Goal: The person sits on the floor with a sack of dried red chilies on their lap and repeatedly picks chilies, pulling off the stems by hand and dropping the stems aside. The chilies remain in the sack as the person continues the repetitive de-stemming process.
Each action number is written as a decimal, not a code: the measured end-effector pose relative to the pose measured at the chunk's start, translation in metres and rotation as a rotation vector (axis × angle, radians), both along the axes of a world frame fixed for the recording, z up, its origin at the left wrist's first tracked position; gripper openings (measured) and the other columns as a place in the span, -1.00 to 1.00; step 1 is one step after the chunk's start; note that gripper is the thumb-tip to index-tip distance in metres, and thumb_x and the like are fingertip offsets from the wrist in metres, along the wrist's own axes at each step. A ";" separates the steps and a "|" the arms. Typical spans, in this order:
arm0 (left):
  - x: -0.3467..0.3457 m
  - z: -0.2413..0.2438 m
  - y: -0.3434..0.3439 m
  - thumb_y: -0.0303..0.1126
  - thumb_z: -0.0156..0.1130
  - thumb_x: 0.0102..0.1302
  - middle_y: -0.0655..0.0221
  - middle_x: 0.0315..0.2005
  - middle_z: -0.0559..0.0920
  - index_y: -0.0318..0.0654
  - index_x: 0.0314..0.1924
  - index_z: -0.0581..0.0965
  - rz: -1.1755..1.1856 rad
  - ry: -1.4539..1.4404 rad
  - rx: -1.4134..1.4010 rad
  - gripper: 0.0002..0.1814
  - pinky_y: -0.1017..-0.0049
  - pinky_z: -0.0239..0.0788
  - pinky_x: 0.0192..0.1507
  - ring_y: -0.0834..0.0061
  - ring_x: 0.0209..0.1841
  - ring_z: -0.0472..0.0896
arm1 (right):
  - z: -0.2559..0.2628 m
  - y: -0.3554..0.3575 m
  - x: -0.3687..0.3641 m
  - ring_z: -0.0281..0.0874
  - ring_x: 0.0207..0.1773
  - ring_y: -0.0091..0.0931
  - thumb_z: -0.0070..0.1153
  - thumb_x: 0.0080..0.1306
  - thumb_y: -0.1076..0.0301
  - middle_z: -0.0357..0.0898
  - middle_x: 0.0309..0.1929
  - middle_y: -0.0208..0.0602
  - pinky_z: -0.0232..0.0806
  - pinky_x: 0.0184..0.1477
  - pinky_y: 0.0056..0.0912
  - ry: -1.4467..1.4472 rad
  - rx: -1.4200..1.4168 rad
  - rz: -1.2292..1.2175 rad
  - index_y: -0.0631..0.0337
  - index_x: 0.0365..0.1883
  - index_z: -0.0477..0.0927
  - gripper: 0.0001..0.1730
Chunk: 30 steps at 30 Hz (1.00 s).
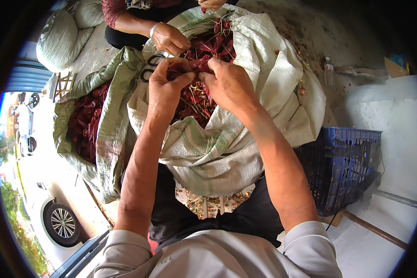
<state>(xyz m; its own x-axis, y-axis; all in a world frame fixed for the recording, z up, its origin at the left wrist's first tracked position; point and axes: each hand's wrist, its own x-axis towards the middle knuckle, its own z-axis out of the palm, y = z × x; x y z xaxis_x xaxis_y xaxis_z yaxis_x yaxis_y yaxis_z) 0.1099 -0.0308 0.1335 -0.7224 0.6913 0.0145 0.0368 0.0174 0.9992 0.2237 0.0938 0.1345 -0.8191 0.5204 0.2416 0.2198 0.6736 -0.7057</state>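
Observation:
Over an open white woven sack (274, 59) filled with dried red chili peppers (212, 47), my two hands are close together. My left hand (168, 81) curls its thumb and fingers around a dark red dried chili (175, 69). Opposite it, my right hand (229, 85) pinches a red dried chili (202, 65) between thumb and fingers. Chili stems and smaller bits (194, 97) show in the sack below my hands. Black-handled scissors (146, 74) lie at the sack's left rim, beside my left hand; their blades are hidden.
Another person's hand (170, 40) reaches in from the far side; their other hand (212, 4) is at the top edge. A second sack of chilies (87, 121) stands left. A blue plastic crate (347, 163) is at right, a plastic bottle (328, 71) beyond it.

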 end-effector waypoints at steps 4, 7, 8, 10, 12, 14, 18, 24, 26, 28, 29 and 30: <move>0.007 0.010 0.003 -0.41 0.29 0.33 0.44 -0.20 0.63 -0.33 0.14 0.49 -0.072 -0.440 0.065 -0.60 0.59 0.45 -0.13 0.64 -0.20 0.60 | -0.001 -0.002 -0.005 0.60 -0.27 0.01 0.15 0.30 0.28 0.60 -0.42 0.11 0.41 -0.22 0.00 0.092 -0.204 0.006 0.34 -0.36 0.50 -0.75; 0.004 0.003 0.001 -0.38 0.26 0.38 0.47 -0.22 0.63 -0.31 0.10 0.52 -0.078 -0.409 0.014 -0.66 0.61 0.43 -0.19 0.67 -0.23 0.58 | 0.003 -0.004 -0.004 0.62 -0.33 -0.14 0.14 0.37 0.23 0.62 -0.40 0.06 0.40 -0.26 -0.17 -0.069 -0.273 0.043 0.28 -0.18 0.57 -0.74; 0.000 0.002 -0.002 -0.40 0.24 0.39 0.46 -0.21 0.63 -0.30 0.08 0.53 -0.067 -0.346 -0.009 -0.70 0.60 0.44 -0.18 0.66 -0.23 0.58 | 0.003 -0.003 -0.003 0.61 -0.34 -0.14 0.15 0.36 0.24 0.62 -0.41 0.06 0.40 -0.26 -0.17 -0.099 -0.268 0.096 0.28 -0.17 0.58 -0.74; -0.002 0.005 -0.005 -0.40 0.25 0.38 0.49 -0.26 0.62 -0.28 0.03 0.56 -0.044 -0.220 -0.067 -0.74 0.65 0.39 -0.19 0.70 -0.25 0.55 | 0.002 -0.003 -0.001 0.61 -0.39 -0.20 0.17 0.37 0.16 0.62 -0.45 0.01 0.40 -0.30 -0.20 -0.099 -0.270 0.121 0.29 -0.20 0.59 -0.68; -0.003 0.005 -0.003 -0.44 0.29 0.34 0.50 -0.27 0.62 -0.30 0.01 0.58 -0.027 -0.082 -0.085 -0.74 0.66 0.37 -0.20 0.72 -0.27 0.52 | 0.007 -0.004 -0.001 0.64 -0.35 -0.11 0.16 0.38 0.09 0.63 -0.45 0.05 0.43 -0.25 -0.13 -0.018 -0.315 0.044 0.31 -0.30 0.59 -0.62; -0.001 0.005 -0.004 -0.48 0.30 0.31 0.50 -0.28 0.63 -0.31 -0.01 0.59 -0.025 0.007 -0.090 -0.75 0.66 0.37 -0.18 0.73 -0.27 0.51 | 0.010 -0.004 -0.001 0.65 -0.37 -0.11 0.14 0.39 -0.05 0.63 -0.50 0.01 0.44 -0.27 -0.10 0.064 -0.349 0.005 0.30 -0.36 0.59 -0.51; 0.007 0.005 0.000 -0.55 0.31 0.29 0.49 -0.27 0.65 -0.32 0.00 0.60 -0.079 0.015 -0.044 -0.74 0.66 0.41 -0.12 0.71 -0.22 0.55 | 0.011 -0.001 0.000 0.63 -0.42 -0.07 0.11 0.39 -0.11 0.60 -0.55 0.02 0.43 -0.33 -0.08 0.039 -0.225 0.002 0.30 -0.37 0.59 -0.46; 0.007 0.007 0.000 -0.54 0.30 0.31 0.51 -0.27 0.65 -0.30 0.01 0.60 -0.096 -0.001 -0.026 -0.74 0.67 0.40 -0.13 0.74 -0.24 0.54 | 0.016 0.007 0.002 0.62 -0.44 -0.16 0.09 0.41 -0.03 0.59 -0.56 -0.01 0.43 -0.35 -0.14 -0.010 -0.166 0.012 0.30 -0.41 0.62 -0.50; 0.008 0.006 0.001 -0.51 0.30 0.32 0.51 -0.27 0.64 -0.30 0.01 0.60 -0.112 0.013 -0.055 -0.74 0.68 0.39 -0.13 0.75 -0.25 0.54 | 0.015 0.009 0.002 0.64 -0.41 -0.09 0.07 0.41 0.02 0.60 -0.55 0.02 0.45 -0.33 -0.11 -0.041 -0.092 0.013 0.31 -0.47 0.61 -0.51; 0.009 0.007 0.002 -0.48 0.30 0.34 0.52 -0.28 0.64 -0.30 0.02 0.60 -0.126 -0.006 -0.089 -0.74 0.68 0.39 -0.14 0.76 -0.26 0.53 | 0.013 0.009 0.001 0.63 -0.42 -0.10 0.07 0.40 0.04 0.60 -0.56 0.00 0.45 -0.33 -0.11 -0.038 -0.040 -0.005 0.31 -0.49 0.60 -0.52; 0.010 0.008 0.003 -0.47 0.30 0.35 0.51 -0.28 0.64 -0.31 0.02 0.60 -0.124 -0.056 -0.072 -0.75 0.66 0.40 -0.14 0.74 -0.27 0.53 | 0.012 0.009 0.002 0.62 -0.44 -0.11 0.07 0.39 0.07 0.59 -0.56 -0.01 0.44 -0.35 -0.12 0.013 -0.024 -0.009 0.31 -0.50 0.59 -0.55; 0.011 0.010 0.003 -0.46 0.29 0.35 0.49 -0.28 0.64 -0.31 0.01 0.60 -0.119 -0.106 -0.055 -0.75 0.65 0.41 -0.14 0.72 -0.27 0.54 | 0.014 0.007 0.003 0.60 -0.47 -0.11 0.07 0.39 0.11 0.59 -0.57 -0.01 0.44 -0.36 -0.13 0.063 -0.008 -0.010 0.30 -0.52 0.59 -0.57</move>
<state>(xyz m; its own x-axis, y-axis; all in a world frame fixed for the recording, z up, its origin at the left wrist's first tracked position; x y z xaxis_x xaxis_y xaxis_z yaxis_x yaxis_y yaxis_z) 0.1205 -0.0277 0.1433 -0.6306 0.7699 -0.0977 -0.0633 0.0745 0.9952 0.2267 0.1011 0.1481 -0.7970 0.5306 0.2885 0.1812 0.6657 -0.7239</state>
